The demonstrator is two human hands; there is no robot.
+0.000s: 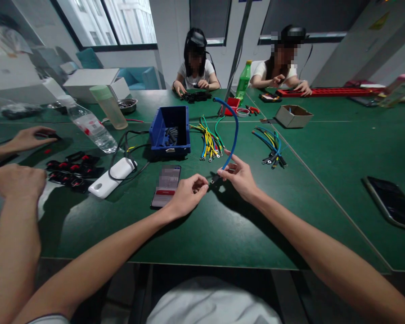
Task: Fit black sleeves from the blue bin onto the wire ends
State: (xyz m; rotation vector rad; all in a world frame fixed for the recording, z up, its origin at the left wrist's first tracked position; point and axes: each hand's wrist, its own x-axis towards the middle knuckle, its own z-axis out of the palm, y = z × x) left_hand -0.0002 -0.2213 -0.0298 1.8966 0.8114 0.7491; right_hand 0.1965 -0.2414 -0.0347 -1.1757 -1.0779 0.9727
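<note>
A blue cable (236, 135) arches up from my right hand (239, 177), which pinches it near its lower end. That end carries a black sleeve (217, 178) and a small metal ring terminal. Close beside the terminal is my left hand (189, 194), fingers curled and thumb drawn to the index finger; whether it grips anything is too small to tell. Beyond my hands lies a bunch of yellow, green and blue cables (209, 140) with ring terminals. Another bundle of cables (273, 146) with black sleeves lies to the right.
A blue bin (170, 151) holds black sleeves. A phone (165, 186) lies by my left hand, another phone (393, 202) far right. Leftward are a white power bank (113, 177), a water bottle (92, 126) and a co-worker's arms (16, 211). Two people sit opposite, near a small carton (293, 118).
</note>
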